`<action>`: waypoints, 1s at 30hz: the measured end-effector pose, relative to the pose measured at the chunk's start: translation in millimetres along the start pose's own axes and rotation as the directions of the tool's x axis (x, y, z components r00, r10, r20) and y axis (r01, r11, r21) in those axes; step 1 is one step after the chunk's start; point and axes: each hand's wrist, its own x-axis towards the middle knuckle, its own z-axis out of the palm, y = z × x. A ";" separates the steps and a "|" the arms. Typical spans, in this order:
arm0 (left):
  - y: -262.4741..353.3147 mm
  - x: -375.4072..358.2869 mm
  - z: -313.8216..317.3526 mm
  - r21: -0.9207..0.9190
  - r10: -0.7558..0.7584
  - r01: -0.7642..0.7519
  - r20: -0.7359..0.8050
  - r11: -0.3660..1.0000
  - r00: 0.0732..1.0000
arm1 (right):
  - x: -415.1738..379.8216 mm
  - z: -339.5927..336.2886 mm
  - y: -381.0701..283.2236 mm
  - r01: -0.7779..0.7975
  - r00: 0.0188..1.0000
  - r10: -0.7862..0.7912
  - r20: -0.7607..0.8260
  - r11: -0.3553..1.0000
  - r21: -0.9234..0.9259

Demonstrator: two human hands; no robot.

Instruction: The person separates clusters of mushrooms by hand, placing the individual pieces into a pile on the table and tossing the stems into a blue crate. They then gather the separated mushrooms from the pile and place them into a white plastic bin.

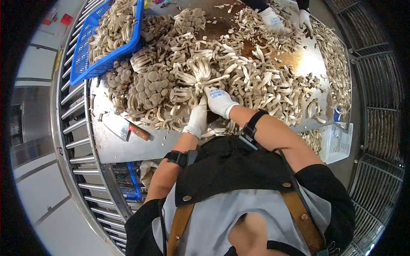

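A mushroom cluster (200, 71) with pale stems fanning outward is held in front of me over the heap. My right hand (220, 102), in a white glove with blue print, has its fingers closed at the cluster's base. Just beside it, my left hand (197, 120), also white-gloved, grips the lower end of the same cluster; its fingertips are partly hidden. Loose mushrooms (267, 85) spread to the right of my hands. Whole clusters with grey-brown caps (150, 86) sit to their left.
A cleaver (121, 127) with a wooden handle lies at the table's left front. A blue basket (108, 55) of mushrooms stands back left by a roller conveyor (81, 160). Across the table are another person's gloved hands (273, 20). A clear bin (340, 147) stands lower right.
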 end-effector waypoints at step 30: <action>-45.5 -34.7 -59.1 -0.135 -0.022 0.031 0.068 0.990 0.997 | -35.8 14.1 15.6 0.051 0.999 -0.050 -0.008 0.967 0.249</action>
